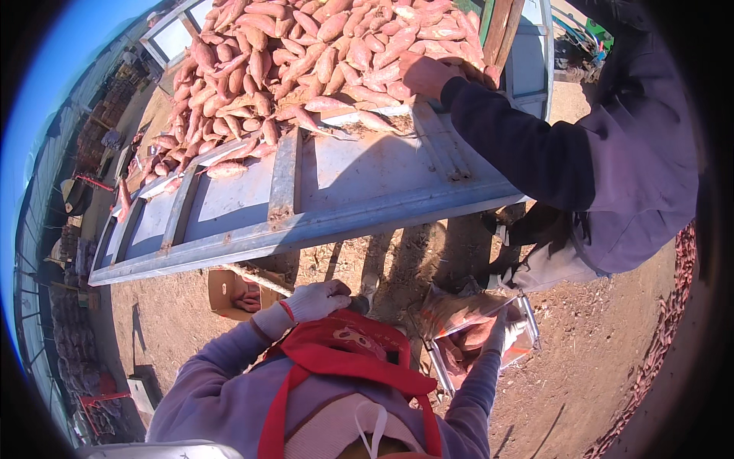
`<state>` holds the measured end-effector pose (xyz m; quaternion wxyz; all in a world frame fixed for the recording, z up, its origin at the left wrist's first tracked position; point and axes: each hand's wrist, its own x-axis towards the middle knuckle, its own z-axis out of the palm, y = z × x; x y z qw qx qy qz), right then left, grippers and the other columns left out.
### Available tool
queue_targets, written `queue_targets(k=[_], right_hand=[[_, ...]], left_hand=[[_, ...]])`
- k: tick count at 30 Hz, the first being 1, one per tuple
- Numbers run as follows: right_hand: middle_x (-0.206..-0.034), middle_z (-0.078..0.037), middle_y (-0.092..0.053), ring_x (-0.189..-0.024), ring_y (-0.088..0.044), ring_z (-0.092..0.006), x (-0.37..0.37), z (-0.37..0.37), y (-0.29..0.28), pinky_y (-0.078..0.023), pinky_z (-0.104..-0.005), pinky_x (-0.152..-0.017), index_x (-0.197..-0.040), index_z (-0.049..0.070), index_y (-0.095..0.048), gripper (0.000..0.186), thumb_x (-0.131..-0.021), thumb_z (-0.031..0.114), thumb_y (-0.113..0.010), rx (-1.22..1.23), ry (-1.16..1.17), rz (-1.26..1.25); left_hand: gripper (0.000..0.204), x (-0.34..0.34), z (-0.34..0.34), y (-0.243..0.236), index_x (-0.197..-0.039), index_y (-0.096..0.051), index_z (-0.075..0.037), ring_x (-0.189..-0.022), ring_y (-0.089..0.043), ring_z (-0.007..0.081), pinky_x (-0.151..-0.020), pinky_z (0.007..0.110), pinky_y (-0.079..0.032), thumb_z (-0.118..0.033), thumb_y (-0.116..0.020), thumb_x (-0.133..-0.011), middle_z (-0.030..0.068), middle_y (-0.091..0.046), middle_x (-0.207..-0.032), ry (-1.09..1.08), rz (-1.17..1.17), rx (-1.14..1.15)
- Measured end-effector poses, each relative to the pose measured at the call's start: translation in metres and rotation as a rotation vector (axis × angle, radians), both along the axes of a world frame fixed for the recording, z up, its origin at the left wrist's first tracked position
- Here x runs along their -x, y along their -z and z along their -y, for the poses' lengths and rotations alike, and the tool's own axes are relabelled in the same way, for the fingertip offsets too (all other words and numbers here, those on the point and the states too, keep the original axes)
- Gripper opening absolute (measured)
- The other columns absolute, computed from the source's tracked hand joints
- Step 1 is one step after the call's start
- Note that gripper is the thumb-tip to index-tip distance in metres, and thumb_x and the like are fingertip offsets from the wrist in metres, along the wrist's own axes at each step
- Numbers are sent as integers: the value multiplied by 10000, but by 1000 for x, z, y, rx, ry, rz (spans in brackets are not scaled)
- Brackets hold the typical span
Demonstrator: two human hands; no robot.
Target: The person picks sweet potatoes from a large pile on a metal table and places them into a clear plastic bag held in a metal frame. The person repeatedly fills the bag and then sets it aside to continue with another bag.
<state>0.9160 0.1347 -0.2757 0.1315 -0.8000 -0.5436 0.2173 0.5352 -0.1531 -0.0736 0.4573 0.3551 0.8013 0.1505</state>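
My left hand (315, 300), in a white glove, is raised in front of the red apron (344, 344), its fingers curled in and nothing visible in them. Lower right, my right hand (497, 333) reaches into the mouth of an open bag (462, 310) held wide by a metal frame (529, 317). Its fingers are mostly hidden there. Sweet potatoes (459, 353) lie inside the bag, right beside that hand. Above, a big heap of sweet potatoes (306, 65) fills a truck bed, some spilling onto its lowered side panel (352, 168).
At right, a co-worker in a dark sleeve (527, 145) rests a hand (425, 75) on the heap. A cardboard box (223, 294) holding several sweet potatoes stands on the dirt ground under the panel's edge. Stacked goods (73, 359) line the far left; a long row of sweet potatoes (664, 344) runs along the right.
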Motion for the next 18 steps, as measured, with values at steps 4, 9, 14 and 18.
queue_targets(k=[4,9,14,18], right_hand=[[-1277,-184,-521,-1134,-580,-356,10,16,4,-507,-422,-940,-1340,42,-412,635,-908,451,-636,-197,-35,-42],[-1209,-107,-572,-1066,-609,-257,-1,30,20,-511,-366,-904,-1254,59,-523,421,-918,269,-664,-235,-56,-132],[-1192,-133,-624,-1093,-588,-229,-19,24,29,-466,-366,-946,-1259,31,-556,362,-926,158,-621,-287,-132,-466],[-1046,-133,-686,-952,-624,-242,-31,21,-1,-500,-355,-821,-1124,10,-626,444,-937,407,-555,42,-13,-352]], left_hand=[[474,-9,0,-32,-1233,-602,-85,-1061,-653,305,-917,371,-493,-451,-560,-935,154,-676,-1146,142,-51,-4],[439,2,-15,-119,-1263,-574,-61,-1081,-649,254,-915,350,-503,-362,-604,-945,159,-668,-1150,261,81,-62],[379,69,-53,-190,-1247,-610,-92,-985,-646,124,-856,294,-518,-323,-627,-947,59,-690,-1100,193,196,-189],[234,190,-108,-165,-1119,-668,-86,-975,-661,275,-846,346,-511,-166,-595,-911,109,-694,-1052,450,-557,-541]])
